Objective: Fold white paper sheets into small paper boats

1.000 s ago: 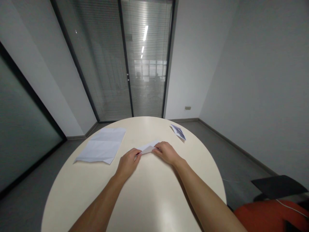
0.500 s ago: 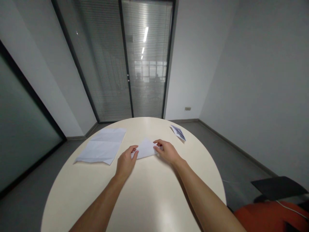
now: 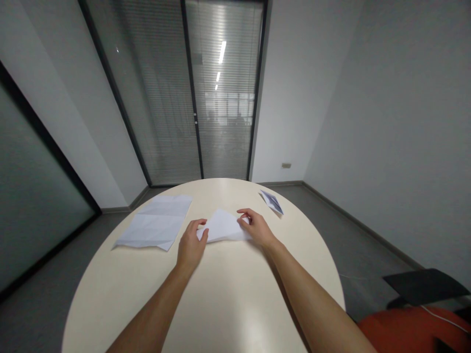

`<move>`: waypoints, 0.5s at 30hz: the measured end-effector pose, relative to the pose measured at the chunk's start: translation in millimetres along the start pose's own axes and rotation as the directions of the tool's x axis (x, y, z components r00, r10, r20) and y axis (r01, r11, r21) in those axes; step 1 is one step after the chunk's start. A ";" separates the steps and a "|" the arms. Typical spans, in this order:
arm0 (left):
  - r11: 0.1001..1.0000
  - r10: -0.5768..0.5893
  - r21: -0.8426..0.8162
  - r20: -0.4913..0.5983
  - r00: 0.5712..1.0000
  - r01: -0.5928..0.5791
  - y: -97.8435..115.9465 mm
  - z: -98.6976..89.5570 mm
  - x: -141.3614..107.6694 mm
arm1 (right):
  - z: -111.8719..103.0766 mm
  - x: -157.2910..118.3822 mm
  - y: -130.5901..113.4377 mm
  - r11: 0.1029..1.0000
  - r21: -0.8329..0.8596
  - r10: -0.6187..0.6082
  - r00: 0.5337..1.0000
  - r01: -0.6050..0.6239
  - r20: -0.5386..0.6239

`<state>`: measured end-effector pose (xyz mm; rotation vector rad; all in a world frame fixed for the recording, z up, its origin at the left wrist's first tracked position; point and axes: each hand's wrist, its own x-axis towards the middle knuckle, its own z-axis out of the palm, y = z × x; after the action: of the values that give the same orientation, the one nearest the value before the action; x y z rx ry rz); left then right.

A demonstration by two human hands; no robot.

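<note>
- The paper (image 3: 222, 226) lies mid-table (image 3: 217, 294), between both hands, its ends partly hidden by them.
- Left hand (image 3: 191, 245): thumb and fingers parted at the paper's left end; any contact is hard to make out.
- Right hand (image 3: 257, 229): likewise parted, at the right end.
- The chair (image 3: 408, 326) is cut off at right.
- The paper's peak points away from the person; its long axis runs left to right.

Round table (image 3: 221, 294): pale top. Creased white sheet (image 3: 156, 220): lies to the left. Folded printed paper (image 3: 272, 202): lies near the far right edge. Slatted blinds (image 3: 165, 108): hang beyond. Wall plate (image 3: 286, 165): sits low. Red chair (image 3: 401, 326): stands at lower right.
</note>
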<state>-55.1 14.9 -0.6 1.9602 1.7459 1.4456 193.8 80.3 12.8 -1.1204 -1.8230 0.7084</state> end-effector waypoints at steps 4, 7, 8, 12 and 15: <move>0.997 0.078 -0.007 -0.059 0.995 -0.079 5.3 -2.5 0.9 | -0.2 0.6 -0.5 1.000 0.015 0.016 1.000 -0.016 -0.005; 0.996 0.090 -0.004 -0.062 0.994 -0.090 6.4 -2.8 0.7 | -0.3 0.2 -0.4 0.999 0.008 0.032 0.999 -0.032 0.002; 0.996 0.087 0.000 -0.053 0.995 -0.087 5.9 -2.4 0.5 | -0.4 -0.3 -0.5 0.999 -0.006 0.034 0.999 -0.034 0.005; 0.998 0.053 0.020 0.001 0.999 -0.053 1.4 0.0 -1.9 | -1.2 -3.2 -1.0 0.992 -0.120 0.038 0.998 -0.031 0.057; 0.999 0.015 0.045 0.047 0.999 -0.017 -2.3 1.8 -4.4 | -0.4 -4.7 0.1 0.981 -0.192 0.037 0.993 -0.015 0.113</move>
<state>-54.8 12.8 -5.4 2.0183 1.7624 1.3648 195.3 76.1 11.1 -1.2514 -2.0117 0.6347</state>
